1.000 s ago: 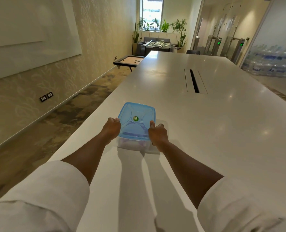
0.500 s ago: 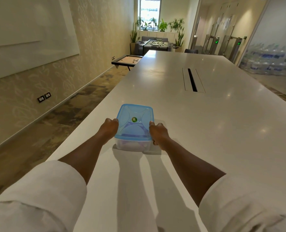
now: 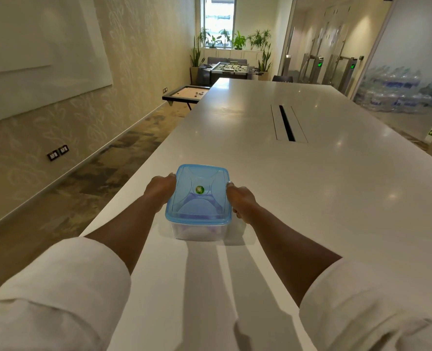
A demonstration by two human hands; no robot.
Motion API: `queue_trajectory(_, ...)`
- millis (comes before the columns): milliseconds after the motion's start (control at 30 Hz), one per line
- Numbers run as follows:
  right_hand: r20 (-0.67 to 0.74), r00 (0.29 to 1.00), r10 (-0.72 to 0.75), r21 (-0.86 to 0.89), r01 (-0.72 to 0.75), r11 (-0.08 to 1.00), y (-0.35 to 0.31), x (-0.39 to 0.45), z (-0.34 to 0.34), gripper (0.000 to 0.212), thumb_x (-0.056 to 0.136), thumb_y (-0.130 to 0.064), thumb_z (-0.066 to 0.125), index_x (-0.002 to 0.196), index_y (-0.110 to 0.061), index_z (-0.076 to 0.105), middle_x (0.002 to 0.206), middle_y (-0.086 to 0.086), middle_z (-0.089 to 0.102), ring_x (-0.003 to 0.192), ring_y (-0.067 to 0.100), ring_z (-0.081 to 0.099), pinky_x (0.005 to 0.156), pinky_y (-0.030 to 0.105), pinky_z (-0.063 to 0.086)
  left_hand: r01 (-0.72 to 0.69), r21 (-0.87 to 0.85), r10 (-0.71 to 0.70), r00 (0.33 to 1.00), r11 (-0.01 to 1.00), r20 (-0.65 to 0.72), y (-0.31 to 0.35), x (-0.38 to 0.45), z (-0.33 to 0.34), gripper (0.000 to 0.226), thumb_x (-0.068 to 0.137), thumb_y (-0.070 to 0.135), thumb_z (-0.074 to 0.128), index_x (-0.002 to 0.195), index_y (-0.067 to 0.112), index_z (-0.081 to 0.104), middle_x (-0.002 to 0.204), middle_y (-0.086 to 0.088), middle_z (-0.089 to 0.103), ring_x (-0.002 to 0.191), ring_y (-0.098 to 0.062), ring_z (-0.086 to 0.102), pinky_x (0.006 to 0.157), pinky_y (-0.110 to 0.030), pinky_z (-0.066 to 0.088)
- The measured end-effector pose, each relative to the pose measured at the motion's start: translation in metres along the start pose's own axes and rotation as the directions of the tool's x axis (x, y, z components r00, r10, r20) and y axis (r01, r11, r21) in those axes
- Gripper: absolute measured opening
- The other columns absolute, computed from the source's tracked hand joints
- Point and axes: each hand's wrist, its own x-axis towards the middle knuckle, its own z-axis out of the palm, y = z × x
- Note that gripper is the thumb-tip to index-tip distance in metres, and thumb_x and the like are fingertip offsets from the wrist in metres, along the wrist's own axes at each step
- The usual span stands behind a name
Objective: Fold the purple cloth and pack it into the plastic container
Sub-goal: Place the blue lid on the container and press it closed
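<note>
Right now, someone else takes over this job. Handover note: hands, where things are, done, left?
Left hand: grip closed on the left side of the container, at the lid edge.
Right hand: same on the right side.
Container: standing on the white table, near its left edge, blue lid on top.
Cloth: purple shows through the lid and clear wall, so it is inside.
Done: cloth packed, lid placed on.
Left: cannot tell if the lid is snapped all round; probably press the edges, then let go.
</note>
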Motion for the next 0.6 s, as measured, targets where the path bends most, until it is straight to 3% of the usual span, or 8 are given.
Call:
queue_trajectory(200,-0.036,0.999,0.011,-0.003,-0.012,1.000,-0.008,0.024,0.001,0.060,0.092,-0.054,0.033,0.117,-0.005,0.057,0.094,0.008,0.051,0.082,0.025,0.046,0.073,0.034,0.038,-0.040,0.099,0.045,0.997,0.994,-0.054,0.013,0.017,0.009,0.054,0.096,0.047,0.041,0.121,0.002,0.060,0.121,-0.019,0.064,0.110,-0.036,0.061,0.096,-0.042,0.050)
queue_trajectory(333,-0.051,0.999,0.005,0.014,-0.004,1.000,-0.014,0.041,0.003,0.061,0.089,-0.059,0.036,0.114,-0.007,0.057,0.097,0.009,0.055,0.083,0.026,0.049,0.074,0.035,0.039,-0.057,0.180,0.074,0.993,0.982,-0.088,0.019,0.030,0.012,0.058,0.097,0.049,0.036,0.119,0.001,0.060,0.120,-0.020,0.064,0.108,-0.037,0.060,0.093,-0.040,0.048)
queue_trajectory(433,-0.054,0.999,0.006,0.047,-0.003,0.999,-0.019,0.051,0.006,0.067,0.088,-0.059,0.038,0.122,-0.004,0.056,0.105,0.012,0.062,0.090,0.028,0.057,0.077,0.037,0.044,-0.049,0.178,0.066,0.994,0.983,-0.087,0.023,0.042,0.012,0.056,0.096,0.048,0.039,0.119,0.002,0.061,0.119,-0.019,0.065,0.108,-0.037,0.061,0.094,-0.040,0.049)
queue_trajectory(533,-0.062,0.998,0.014,0.063,-0.010,0.998,-0.022,0.060,0.009,0.068,0.090,-0.058,0.039,0.126,-0.003,0.055,0.124,0.017,0.064,0.110,0.033,0.062,0.096,0.042,0.051,-0.063,0.157,0.073,0.995,0.986,-0.061,0.029,0.051,0.013,0.053,0.096,0.046,0.040,0.122,0.004,0.061,0.124,-0.018,0.063,0.113,-0.037,0.059,0.101,-0.044,0.047)
queue_trajectory(600,-0.061,0.998,0.019,0.076,-0.014,0.997,-0.025,0.064,0.012,0.067,0.091,-0.056,0.039,0.125,-0.001,0.057,0.125,0.018,0.064,0.112,0.034,0.062,0.099,0.046,0.051,-0.061,0.133,0.069,0.996,0.989,-0.053,0.031,0.055,0.015,0.052,0.096,0.046,0.043,0.122,0.005,0.061,0.125,-0.017,0.063,0.113,-0.036,0.059,0.101,-0.042,0.047)
